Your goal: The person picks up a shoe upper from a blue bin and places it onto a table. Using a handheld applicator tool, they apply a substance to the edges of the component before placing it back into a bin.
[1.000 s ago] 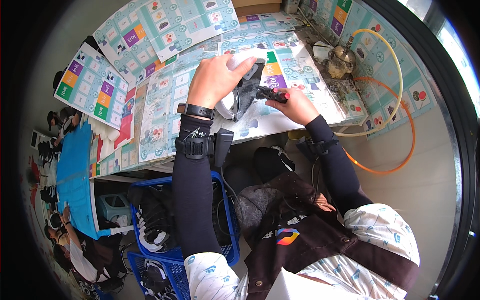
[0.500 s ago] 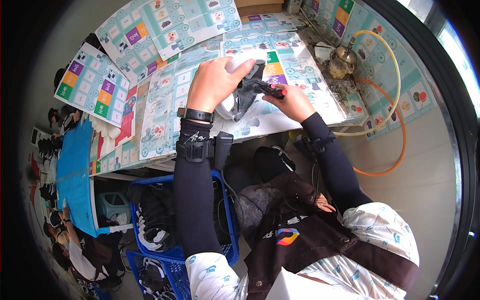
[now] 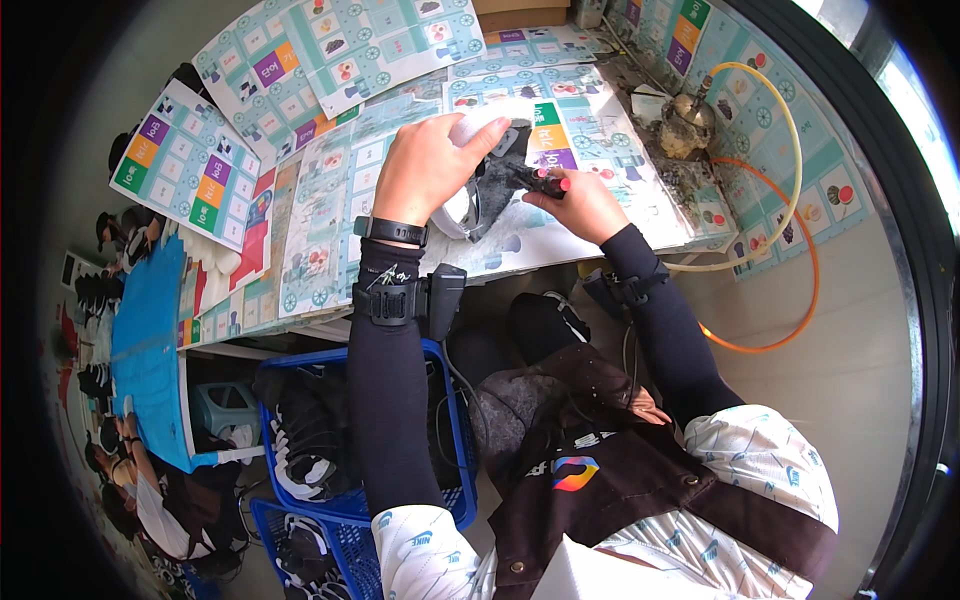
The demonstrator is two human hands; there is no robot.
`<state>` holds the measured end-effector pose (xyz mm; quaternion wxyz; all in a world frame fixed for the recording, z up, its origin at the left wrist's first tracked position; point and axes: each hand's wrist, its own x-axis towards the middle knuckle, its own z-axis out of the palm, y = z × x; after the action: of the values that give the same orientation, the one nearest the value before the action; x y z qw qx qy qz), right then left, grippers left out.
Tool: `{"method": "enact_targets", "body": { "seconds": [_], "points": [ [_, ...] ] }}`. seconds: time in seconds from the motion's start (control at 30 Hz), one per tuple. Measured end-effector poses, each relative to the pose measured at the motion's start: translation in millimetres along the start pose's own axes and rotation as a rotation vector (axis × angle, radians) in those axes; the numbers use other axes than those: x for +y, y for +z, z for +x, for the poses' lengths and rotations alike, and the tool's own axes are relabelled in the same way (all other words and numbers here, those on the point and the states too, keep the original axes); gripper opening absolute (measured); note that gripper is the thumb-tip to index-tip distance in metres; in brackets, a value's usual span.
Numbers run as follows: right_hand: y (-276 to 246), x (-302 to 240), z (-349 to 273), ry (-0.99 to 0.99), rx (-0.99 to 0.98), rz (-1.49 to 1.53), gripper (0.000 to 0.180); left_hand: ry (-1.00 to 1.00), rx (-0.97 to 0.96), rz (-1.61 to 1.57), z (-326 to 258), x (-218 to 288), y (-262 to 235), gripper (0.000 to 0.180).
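Observation:
In the upper middle of the head view my left hand point(image 3: 430, 165) is closed round a black and white shoe point(image 3: 455, 212), gripping it by its white part. The shoe is held just above the printed sheets on the bench, and its dark grey fabric point(image 3: 505, 180) faces my right side. My right hand point(image 3: 590, 208) is closed on a dark hand tool with red ends point(image 3: 552, 184). The tool's dark tip is at the shoe's grey fabric; I cannot make out its exact kind. My fingers partly cover both things.
Patterned sheets cover the bench point(image 3: 330, 245). At the back right stands a crusted metal pot point(image 3: 688, 122) with a yellow hose point(image 3: 798, 150); an orange hose point(image 3: 818, 260) loops lower. Blue baskets point(image 3: 465, 500) of shoes stand below. At far left, people work by a blue table point(image 3: 150, 340).
The tool in my right hand has tilted a little and its dark tip has shifted on the shoe's fabric. My left hand and the shoe stay put.

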<state>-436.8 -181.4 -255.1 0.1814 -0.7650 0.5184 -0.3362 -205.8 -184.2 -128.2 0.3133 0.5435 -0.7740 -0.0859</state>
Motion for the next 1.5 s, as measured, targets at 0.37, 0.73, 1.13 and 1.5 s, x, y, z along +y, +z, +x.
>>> {"method": "enact_targets", "body": {
  "seconds": [0.37,0.73,1.13,1.5],
  "points": [
    [-2,-2,0,0.026,-0.043,0.014,0.042,-0.013,0.003,-0.016,-4,-1,-2,0.065],
    [-2,-7,1,-0.038,0.019,0.046,0.044,-0.031,0.021,-0.033,-9,-4,-5,0.065],
    [-1,-1,2,-0.069,-0.068,0.03,0.042,-0.062,-0.015,-0.032,-10,-1,-9,0.065],
    [-4,6,-8,-0.025,0.001,-0.035,0.037,-0.052,-0.006,-0.028,-12,-2,-7,0.065]
  ]
}}
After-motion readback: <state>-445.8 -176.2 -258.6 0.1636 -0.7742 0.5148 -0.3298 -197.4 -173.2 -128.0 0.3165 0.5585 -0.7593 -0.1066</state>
